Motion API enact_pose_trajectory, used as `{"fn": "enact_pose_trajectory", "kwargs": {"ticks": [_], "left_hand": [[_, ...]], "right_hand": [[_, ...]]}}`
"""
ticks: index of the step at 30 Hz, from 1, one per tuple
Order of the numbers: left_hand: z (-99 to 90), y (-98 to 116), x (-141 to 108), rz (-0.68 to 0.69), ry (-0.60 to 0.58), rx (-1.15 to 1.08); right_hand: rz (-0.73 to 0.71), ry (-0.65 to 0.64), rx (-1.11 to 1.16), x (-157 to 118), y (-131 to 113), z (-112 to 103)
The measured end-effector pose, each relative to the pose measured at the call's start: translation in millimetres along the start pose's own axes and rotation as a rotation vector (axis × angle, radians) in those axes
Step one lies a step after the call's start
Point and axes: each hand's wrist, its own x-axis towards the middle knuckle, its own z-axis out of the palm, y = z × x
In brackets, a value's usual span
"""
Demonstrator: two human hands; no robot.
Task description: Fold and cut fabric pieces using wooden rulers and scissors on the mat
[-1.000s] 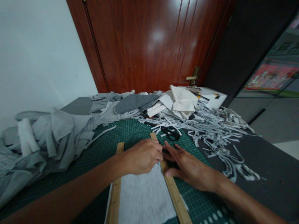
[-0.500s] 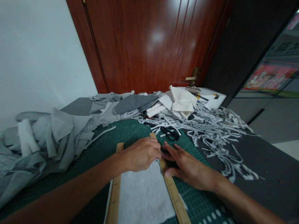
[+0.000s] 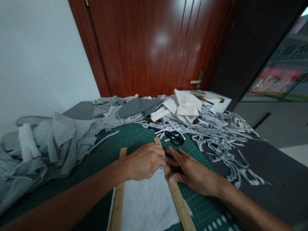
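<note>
A light grey piece of fabric [image 3: 146,202] lies on the green cutting mat [image 3: 134,133], with a wooden ruler [image 3: 179,200] along its right edge and another wooden ruler [image 3: 117,202] along its left. My left hand [image 3: 145,162] is closed at the far end of the fabric, against the right ruler; what its fingers pinch is hidden. My right hand [image 3: 192,171] has its fingers spread, the thumb resting on that ruler and the fingertips beside it, close to my left hand. A narrow edge of fabric shows beyond both rulers.
Black scissors [image 3: 176,138] lie past the ruler's far end. Grey cloth [image 3: 62,138] is heaped at left, with a fabric pile [image 3: 141,107] behind the mat. Cut strips [image 3: 223,134] spread to the right by a white box [image 3: 223,100]. A wooden door [image 3: 149,48] stands behind.
My left hand has shifted very slightly towards me along the right ruler. A small bluish spot under its fingers no longer shows. My right hand and the rulers stay in place.
</note>
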Motion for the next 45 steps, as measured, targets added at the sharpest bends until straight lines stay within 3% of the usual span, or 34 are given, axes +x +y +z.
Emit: {"fn": "enact_pose_trajectory", "kwargs": {"ticks": [7,15,22,29,37,45], "left_hand": [[11.3,20.5,0.0,0.099,-0.005,-0.082],[1.5,-4.9,-0.1,0.023,0.045,-0.033],[11.1,33.3,-3.7,0.052,-0.017,-0.057],[6.8,20.5,-2.5,0.013,0.021,-0.051],[18.0,52.4,-5.2,0.071,0.033,0.016],[14.3,45.2,-6.8,-0.009,0.019,0.121]], "right_hand": [[-0.034,0.029,0.013,0.4,5.5,3.7],[-0.029,0.027,0.009,1.1,3.5,2.0],[-0.036,0.044,0.015,-0.3,6.4,5.2],[-0.015,0.033,0.018,1.9,4.3,2.9],[-0.063,0.049,0.055,-1.6,8.8,4.7],[-0.019,0.025,0.019,0.5,5.4,2.7]]}}
